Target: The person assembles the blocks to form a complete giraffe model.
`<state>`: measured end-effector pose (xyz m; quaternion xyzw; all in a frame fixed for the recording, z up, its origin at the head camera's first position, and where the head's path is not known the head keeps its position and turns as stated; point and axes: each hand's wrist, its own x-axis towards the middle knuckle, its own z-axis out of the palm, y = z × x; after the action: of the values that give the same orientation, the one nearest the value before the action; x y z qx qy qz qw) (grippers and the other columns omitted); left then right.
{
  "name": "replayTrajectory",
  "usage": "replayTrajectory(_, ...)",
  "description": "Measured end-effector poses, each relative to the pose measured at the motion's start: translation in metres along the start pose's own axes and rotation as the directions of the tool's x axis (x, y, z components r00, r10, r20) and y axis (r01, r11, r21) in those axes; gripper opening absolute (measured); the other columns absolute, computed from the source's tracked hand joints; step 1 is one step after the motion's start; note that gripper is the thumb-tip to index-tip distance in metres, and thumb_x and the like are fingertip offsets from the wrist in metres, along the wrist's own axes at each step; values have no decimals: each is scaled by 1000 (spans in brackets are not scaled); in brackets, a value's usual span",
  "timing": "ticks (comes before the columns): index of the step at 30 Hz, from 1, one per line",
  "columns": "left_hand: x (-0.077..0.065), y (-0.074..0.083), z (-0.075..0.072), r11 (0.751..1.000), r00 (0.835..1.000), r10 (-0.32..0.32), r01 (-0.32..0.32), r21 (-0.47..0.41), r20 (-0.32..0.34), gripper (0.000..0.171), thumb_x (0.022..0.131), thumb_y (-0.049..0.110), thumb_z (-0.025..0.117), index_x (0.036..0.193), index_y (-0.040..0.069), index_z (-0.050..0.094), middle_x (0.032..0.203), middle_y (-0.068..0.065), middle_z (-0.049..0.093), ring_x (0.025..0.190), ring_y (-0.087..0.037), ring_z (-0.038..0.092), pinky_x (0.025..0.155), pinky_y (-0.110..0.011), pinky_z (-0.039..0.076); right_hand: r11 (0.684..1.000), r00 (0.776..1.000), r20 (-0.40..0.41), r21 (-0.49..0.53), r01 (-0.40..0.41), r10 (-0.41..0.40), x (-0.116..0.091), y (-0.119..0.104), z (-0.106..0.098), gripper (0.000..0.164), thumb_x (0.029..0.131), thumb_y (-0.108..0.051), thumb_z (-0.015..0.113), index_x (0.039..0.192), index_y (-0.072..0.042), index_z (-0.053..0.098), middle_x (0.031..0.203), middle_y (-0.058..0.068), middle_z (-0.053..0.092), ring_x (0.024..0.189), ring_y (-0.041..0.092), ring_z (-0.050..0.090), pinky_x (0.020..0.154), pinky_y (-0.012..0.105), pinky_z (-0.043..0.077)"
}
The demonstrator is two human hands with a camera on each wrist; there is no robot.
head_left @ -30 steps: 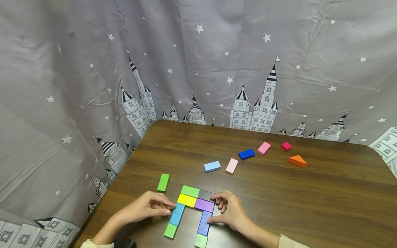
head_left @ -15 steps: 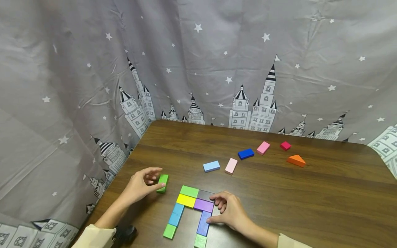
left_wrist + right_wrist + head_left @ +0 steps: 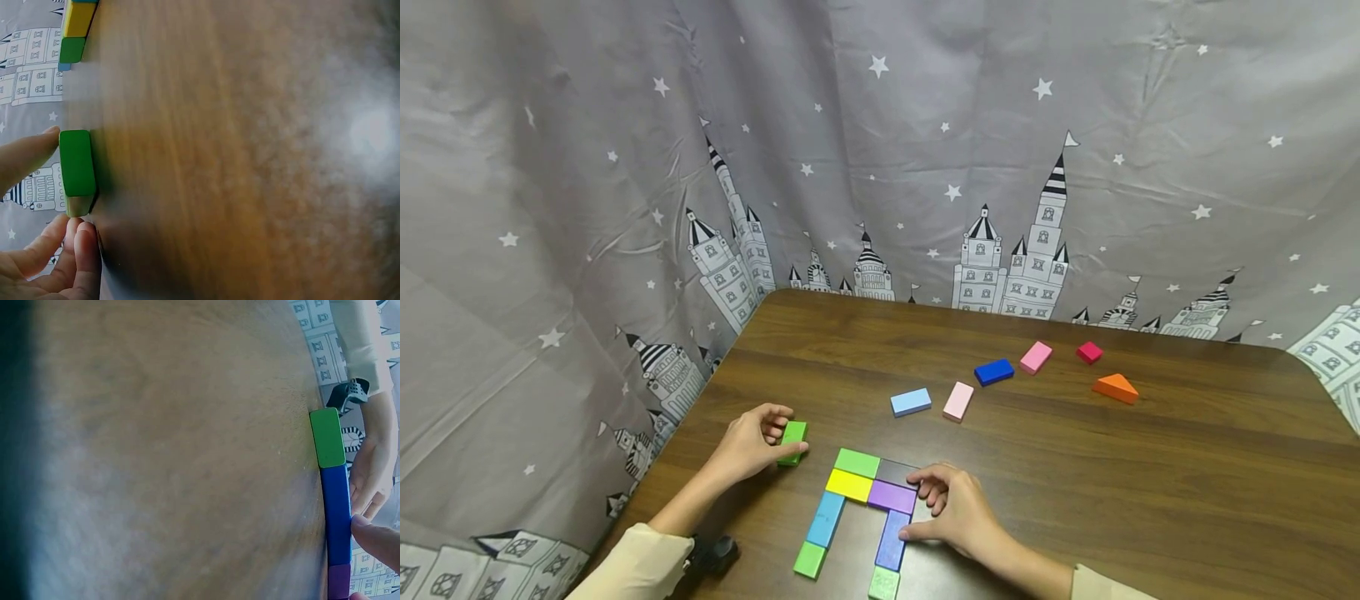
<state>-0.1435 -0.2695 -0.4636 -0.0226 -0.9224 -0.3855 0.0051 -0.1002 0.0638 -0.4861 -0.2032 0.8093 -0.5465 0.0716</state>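
Observation:
My left hand (image 3: 748, 446) has its thumb and fingers at opposite sides of a loose green block (image 3: 793, 442), pinching it on the table. In the left wrist view the thumb meets one end of that green block (image 3: 77, 164) and fingertips the other. My right hand (image 3: 958, 512) rests beside an arch of flat blocks, its thumb touching the blue block (image 3: 892, 540) and its fingertips by the dark block (image 3: 897, 472) and purple block (image 3: 892, 496). A yellow block (image 3: 850, 485), another green block (image 3: 857, 462) and a turquoise block (image 3: 825, 518) form the arch's other part.
Farther back on the wooden table (image 3: 1187, 483) lie a light blue block (image 3: 911, 402), a pale pink block (image 3: 958, 402), a dark blue block (image 3: 994, 372), a pink block (image 3: 1036, 357), a red block (image 3: 1090, 352) and an orange triangle (image 3: 1116, 387). A grey curtain (image 3: 850, 125) hangs behind.
My left hand has left the turquoise block, moved up and left to the loose green block, and closed its thumb and fingers on it. My right hand has stayed put.

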Motion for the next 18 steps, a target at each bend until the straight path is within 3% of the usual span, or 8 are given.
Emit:
replayTrajectory(9, -2, -1, 0, 998, 998, -67, 67, -9, 13, 51, 71, 21, 92, 107, -6, 68, 93, -7, 70, 77, -17, 65, 68, -27, 55, 1000, 1000, 3, 1, -8, 8, 0, -1, -1, 56, 54, -9, 98, 102, 2, 72, 80, 3, 58, 64, 7, 53, 57, 20, 49)
replayTrajectory(13, -3, -2, -1, 999, 999, -41, 41, -21, 26, 43, 72, 17, 91, 103, -4, 72, 90, -6, 71, 75, -16, 66, 66, -25, 55, 1000, 1000, 4, 6, -11, 11, 0, -2, -1, 56, 55, -9, 98, 102, 2, 71, 80, 3, 58, 64, 8, 53, 57, 19, 49)
replayTrajectory(18, -4, -4, -5, 998, 997, 46, -44, -36, 65, 37, 72, 12, 88, 103, -3, 74, 86, -4, 71, 75, -15, 65, 67, -24, 54, 1000, 1000, 8, 11, -14, 14, 0, -2, -1, 56, 55, -10, 99, 102, 2, 71, 81, 3, 58, 65, 8, 53, 57, 19, 49)
